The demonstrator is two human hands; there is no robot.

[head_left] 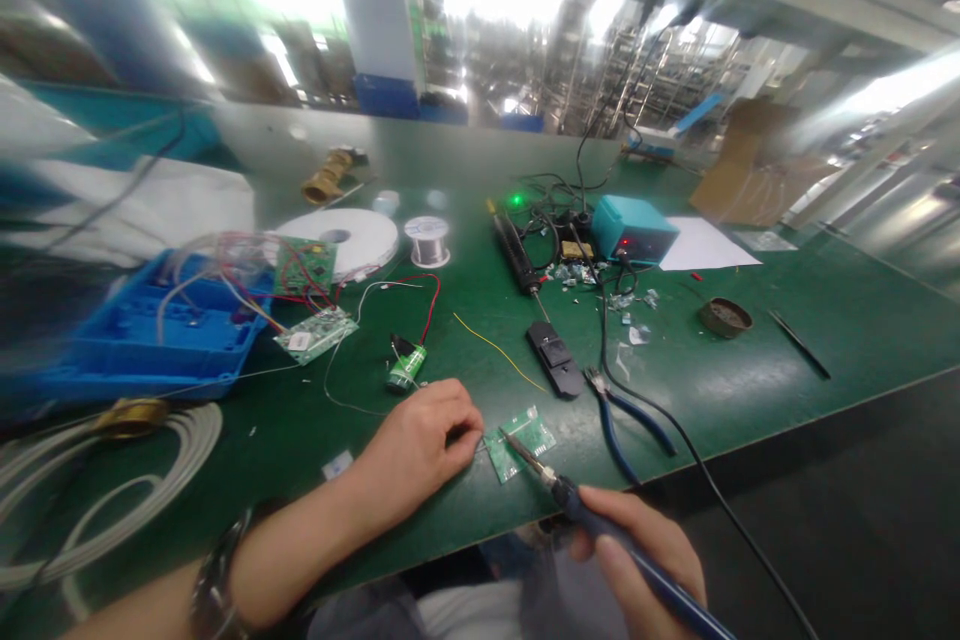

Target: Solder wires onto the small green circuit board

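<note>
Head view: the person's right hand point(652, 540) has its grip closed around the handle of a soldering iron point(571, 500), whose tip points at a small green circuit board point(532, 432). The left hand point(431, 430) holds a narrow pinch at the board's left edge, seemingly on a thin wire point(481, 444), though the fingertips hide most of it. The board lies flat on the green table point(712, 400), in front of the person and between the two hands. Whether the tip touches the board or hovers just above it cannot be told.

Nothing visible clamps the board, so a sideways push from the iron or a tug on the wire could make it slide or turn. The left fingertips are near the metal tip; a slip of the right hand toward them could burn. Heat held too long in one place might lift a pad or bridge neighbouring joints. The pliers point(600, 390) lie just beyond the board's right side, where a swing of the iron might knock them. The black cable point(701, 465) nearby could snag the right forearm and jerk the tip.
</note>
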